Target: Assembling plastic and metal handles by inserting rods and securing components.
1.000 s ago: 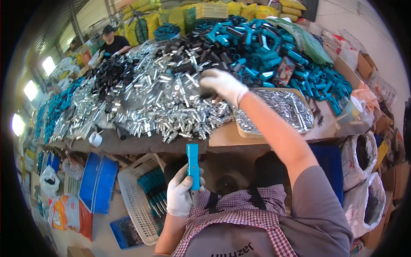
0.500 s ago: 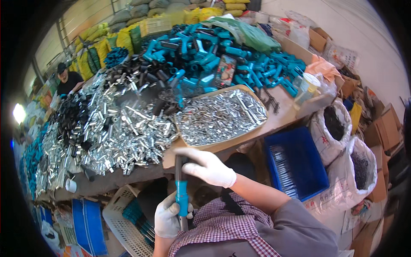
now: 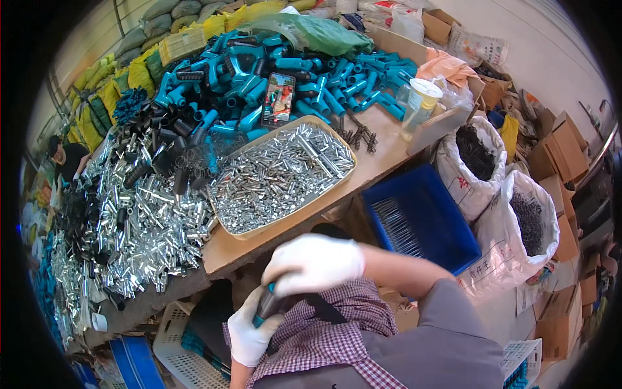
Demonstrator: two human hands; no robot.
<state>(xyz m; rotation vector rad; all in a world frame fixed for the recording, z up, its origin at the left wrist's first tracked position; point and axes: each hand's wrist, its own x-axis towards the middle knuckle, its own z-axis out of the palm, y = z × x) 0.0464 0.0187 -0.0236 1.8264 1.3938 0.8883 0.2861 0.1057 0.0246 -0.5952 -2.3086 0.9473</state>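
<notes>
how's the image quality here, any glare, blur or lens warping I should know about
Head view: strong fisheye, so the table edge bows and black corners frame the circle; bright glare off the tray of silver tubes; both gloved hands, left hand and right hand, look overexposed and slightly soft.

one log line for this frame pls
left hand: grips blue tube | right hand: on tube top | wooden tray of silver sleeves: on table

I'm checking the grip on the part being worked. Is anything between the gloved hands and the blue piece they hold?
Nothing visible. The left hand in a white glove wraps the blue cylindrical plastic piece from below, and the white-gloved right hand sits directly on its top. Only the gloves lie between skin and part.
</notes>
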